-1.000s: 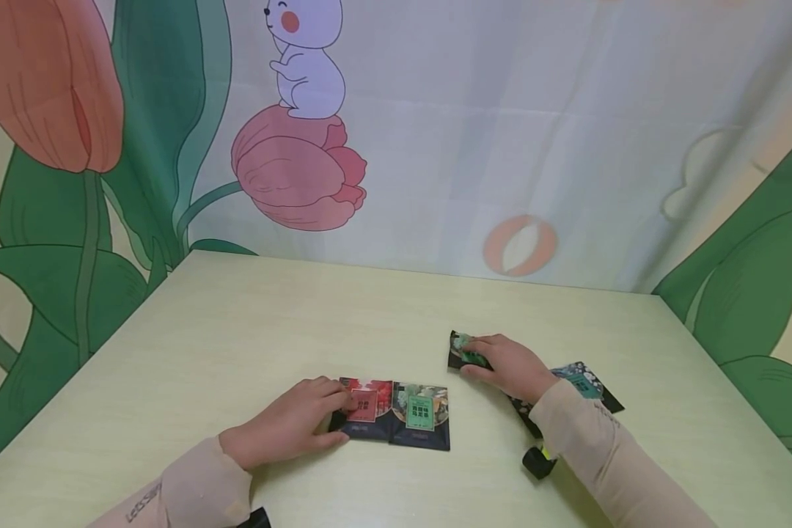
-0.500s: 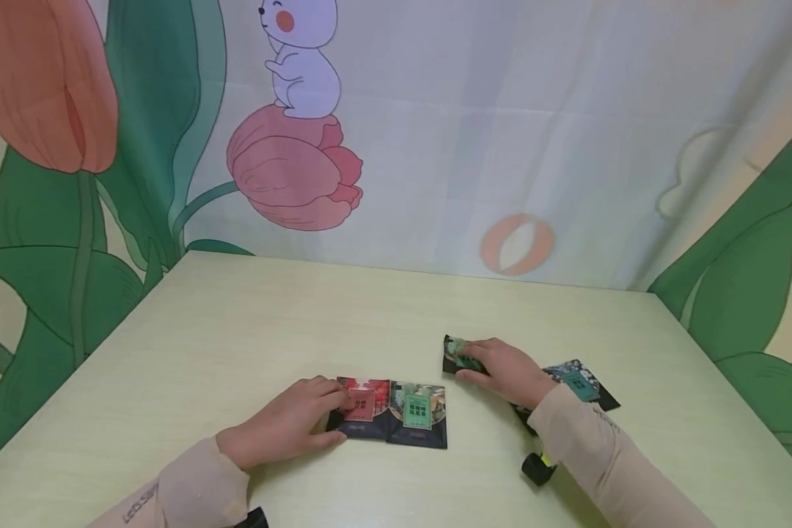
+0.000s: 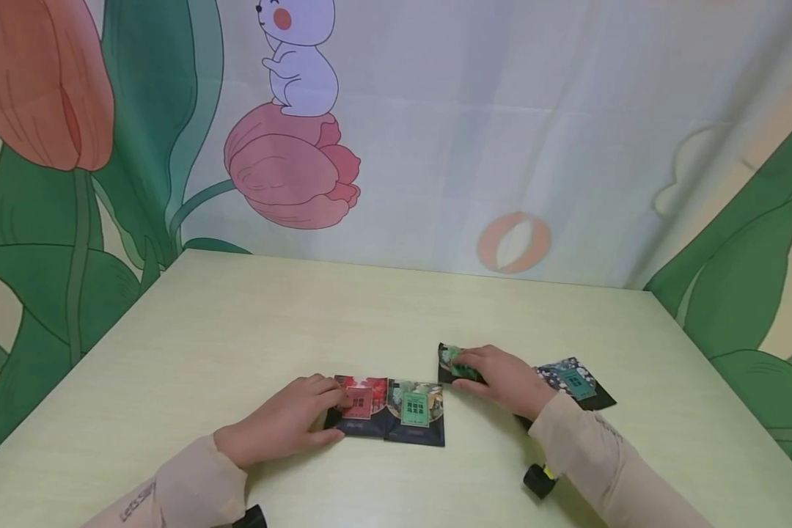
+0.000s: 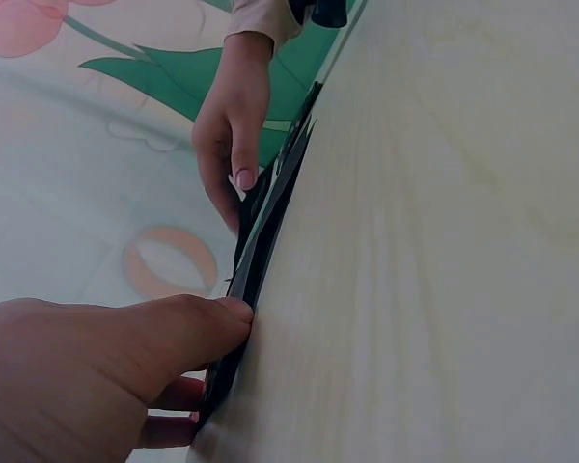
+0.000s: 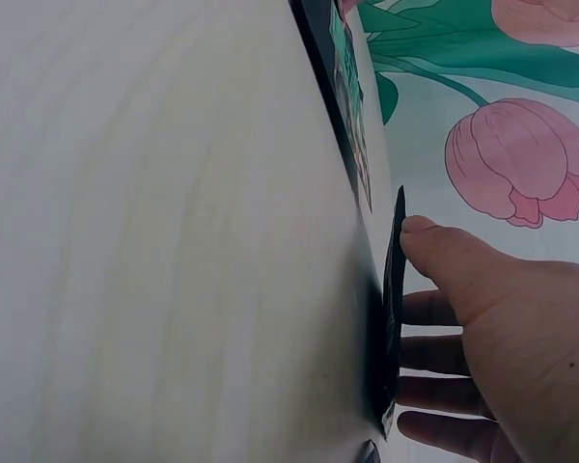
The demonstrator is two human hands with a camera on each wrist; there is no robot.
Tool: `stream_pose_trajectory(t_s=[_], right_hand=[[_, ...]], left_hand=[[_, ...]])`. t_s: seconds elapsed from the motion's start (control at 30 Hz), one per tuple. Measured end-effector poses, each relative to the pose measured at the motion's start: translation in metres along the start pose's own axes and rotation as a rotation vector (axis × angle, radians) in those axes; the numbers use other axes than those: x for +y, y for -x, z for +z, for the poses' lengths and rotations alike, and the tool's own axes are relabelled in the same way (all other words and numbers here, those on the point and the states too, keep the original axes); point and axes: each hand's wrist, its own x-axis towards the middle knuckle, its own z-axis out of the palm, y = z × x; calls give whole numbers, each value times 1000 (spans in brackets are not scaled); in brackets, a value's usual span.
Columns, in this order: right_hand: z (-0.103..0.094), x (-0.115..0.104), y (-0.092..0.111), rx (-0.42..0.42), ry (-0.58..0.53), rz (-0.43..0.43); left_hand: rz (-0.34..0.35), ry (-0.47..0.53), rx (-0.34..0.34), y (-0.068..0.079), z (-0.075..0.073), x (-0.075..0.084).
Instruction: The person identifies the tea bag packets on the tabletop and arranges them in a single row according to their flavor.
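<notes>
In the head view, my left hand holds the left end of a red tea sachet lying on the table, thumb by its near corner. Edge to edge with that sachet, on its right, lies a green-labelled tea sachet. My right hand grips another green tea sachet between thumb and fingers, just beyond and right of the flat pair. In the right wrist view this held sachet appears edge-on, a little off the table. Fingers cover much of its face.
A dark floral tea sachet with a teal label lies on the table right of my right wrist; another dark piece is mostly hidden under that forearm. A black wrist device hangs at the right sleeve. A printed curtain stands behind the table.
My right hand has moved left and nearer with its green sachet, coming closer to the flat pair. The left hand stays on the red sachet. The head view has shifted slightly.
</notes>
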Motion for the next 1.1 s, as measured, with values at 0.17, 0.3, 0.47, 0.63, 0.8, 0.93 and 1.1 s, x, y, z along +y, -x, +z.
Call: stream_pose_trajectory(t_s=[0.17,0.3,0.47,0.63,0.8,0.93,1.1], right_hand=[[0,-4,5,-13,6,6],[-1,-6,11,-20,2,18],[0,-9,16,-16,8,26],[0,-12,20,-21,13,36],[-1,-15,24,-29,19,38],[-2,-16,29,-27,10,38],[-2,-18,34,-22,2,46]], left_hand=[[-6,-3,0,0,0,0],[-4,-7,-2,0,-1,1],[2,-15,0,-1,0,0],[-3,-9,0,-1,1,0],[2,-10,9,-1,2,-1],[8,-16,15,-1,3,-2],[4,-15,21,-1,3,-1]])
